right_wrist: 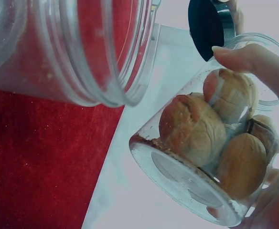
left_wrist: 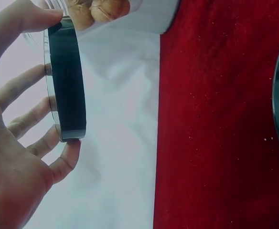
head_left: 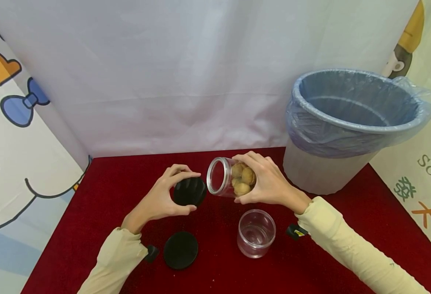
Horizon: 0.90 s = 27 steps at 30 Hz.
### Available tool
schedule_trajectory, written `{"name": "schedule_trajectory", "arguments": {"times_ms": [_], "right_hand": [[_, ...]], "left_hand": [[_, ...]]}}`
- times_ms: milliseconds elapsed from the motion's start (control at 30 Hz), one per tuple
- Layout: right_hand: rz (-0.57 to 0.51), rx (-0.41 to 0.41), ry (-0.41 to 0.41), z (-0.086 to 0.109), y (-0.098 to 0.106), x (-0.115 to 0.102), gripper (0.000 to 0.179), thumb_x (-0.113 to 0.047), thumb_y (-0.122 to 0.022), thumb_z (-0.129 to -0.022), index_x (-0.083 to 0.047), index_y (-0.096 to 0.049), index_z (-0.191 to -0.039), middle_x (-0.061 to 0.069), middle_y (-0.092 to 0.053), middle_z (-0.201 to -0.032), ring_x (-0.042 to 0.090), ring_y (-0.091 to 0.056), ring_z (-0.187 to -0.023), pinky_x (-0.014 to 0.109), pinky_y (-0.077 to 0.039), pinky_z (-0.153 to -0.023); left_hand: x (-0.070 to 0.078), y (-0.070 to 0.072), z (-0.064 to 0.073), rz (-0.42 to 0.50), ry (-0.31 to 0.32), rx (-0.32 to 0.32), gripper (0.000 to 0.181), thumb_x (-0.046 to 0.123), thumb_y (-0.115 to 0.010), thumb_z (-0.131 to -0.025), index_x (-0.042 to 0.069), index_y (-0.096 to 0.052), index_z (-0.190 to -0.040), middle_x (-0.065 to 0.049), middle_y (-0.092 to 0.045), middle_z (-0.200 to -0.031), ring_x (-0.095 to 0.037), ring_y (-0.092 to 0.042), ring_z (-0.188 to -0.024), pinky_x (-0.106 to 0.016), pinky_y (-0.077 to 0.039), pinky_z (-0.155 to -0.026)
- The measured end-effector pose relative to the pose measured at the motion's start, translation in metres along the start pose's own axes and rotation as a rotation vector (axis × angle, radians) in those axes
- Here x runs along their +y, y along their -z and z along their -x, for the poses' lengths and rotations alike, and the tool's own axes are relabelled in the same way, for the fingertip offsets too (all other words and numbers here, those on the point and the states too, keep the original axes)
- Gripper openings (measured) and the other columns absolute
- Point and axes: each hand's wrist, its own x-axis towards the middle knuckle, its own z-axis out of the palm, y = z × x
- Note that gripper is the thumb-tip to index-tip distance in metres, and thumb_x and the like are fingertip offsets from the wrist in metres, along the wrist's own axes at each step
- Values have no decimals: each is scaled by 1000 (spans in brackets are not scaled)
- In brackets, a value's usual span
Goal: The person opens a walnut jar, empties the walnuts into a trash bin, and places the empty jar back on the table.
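Note:
My left hand grips a round black lid by its edge, thumb on one side and fingers on the other. In my right hand is a clear jar tipped on its side, its uncovered mouth facing the lid with a small gap between. Several walnuts lie toward the bottom of this jar, with brown crumbs by its base. Below the right hand, a second clear jar stands upright without a lid. Another black lid lies flat on the table near the left wrist.
Dark red cloth covers the table. At the back right stands a tall bin lined with a bluish plastic bag. A white curtain hangs behind, and printed panels flank both sides.

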Motion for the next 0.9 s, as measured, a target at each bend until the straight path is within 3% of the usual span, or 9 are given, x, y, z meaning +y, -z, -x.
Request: {"name": "schedule_trajectory", "arguments": {"times_ms": [500,900], "right_hand": [[5,-11,-3,1,-1,1,92,-47,-88,-46,-19,-54,-126,-6,-55,-110,14,-51,-96,36,-36,-77],[3,-23,-6,2,-1,1,91,-47,-88,-47,-19,-54,-127,-6,-55,-110,14,-52,-95,36,-35,-76]], "left_hand": [[-13,-8,9,-6,36,-25,66,27,-83,-68,22,-57,-129,4,-41,-127,-19,-35,-118,-51,-42,-87],[-25,-16,16,-19,102,-49,68,29,-83,-66,31,-56,-129,6,-41,-127,-17,-35,-117,-51,-41,-89]]}}
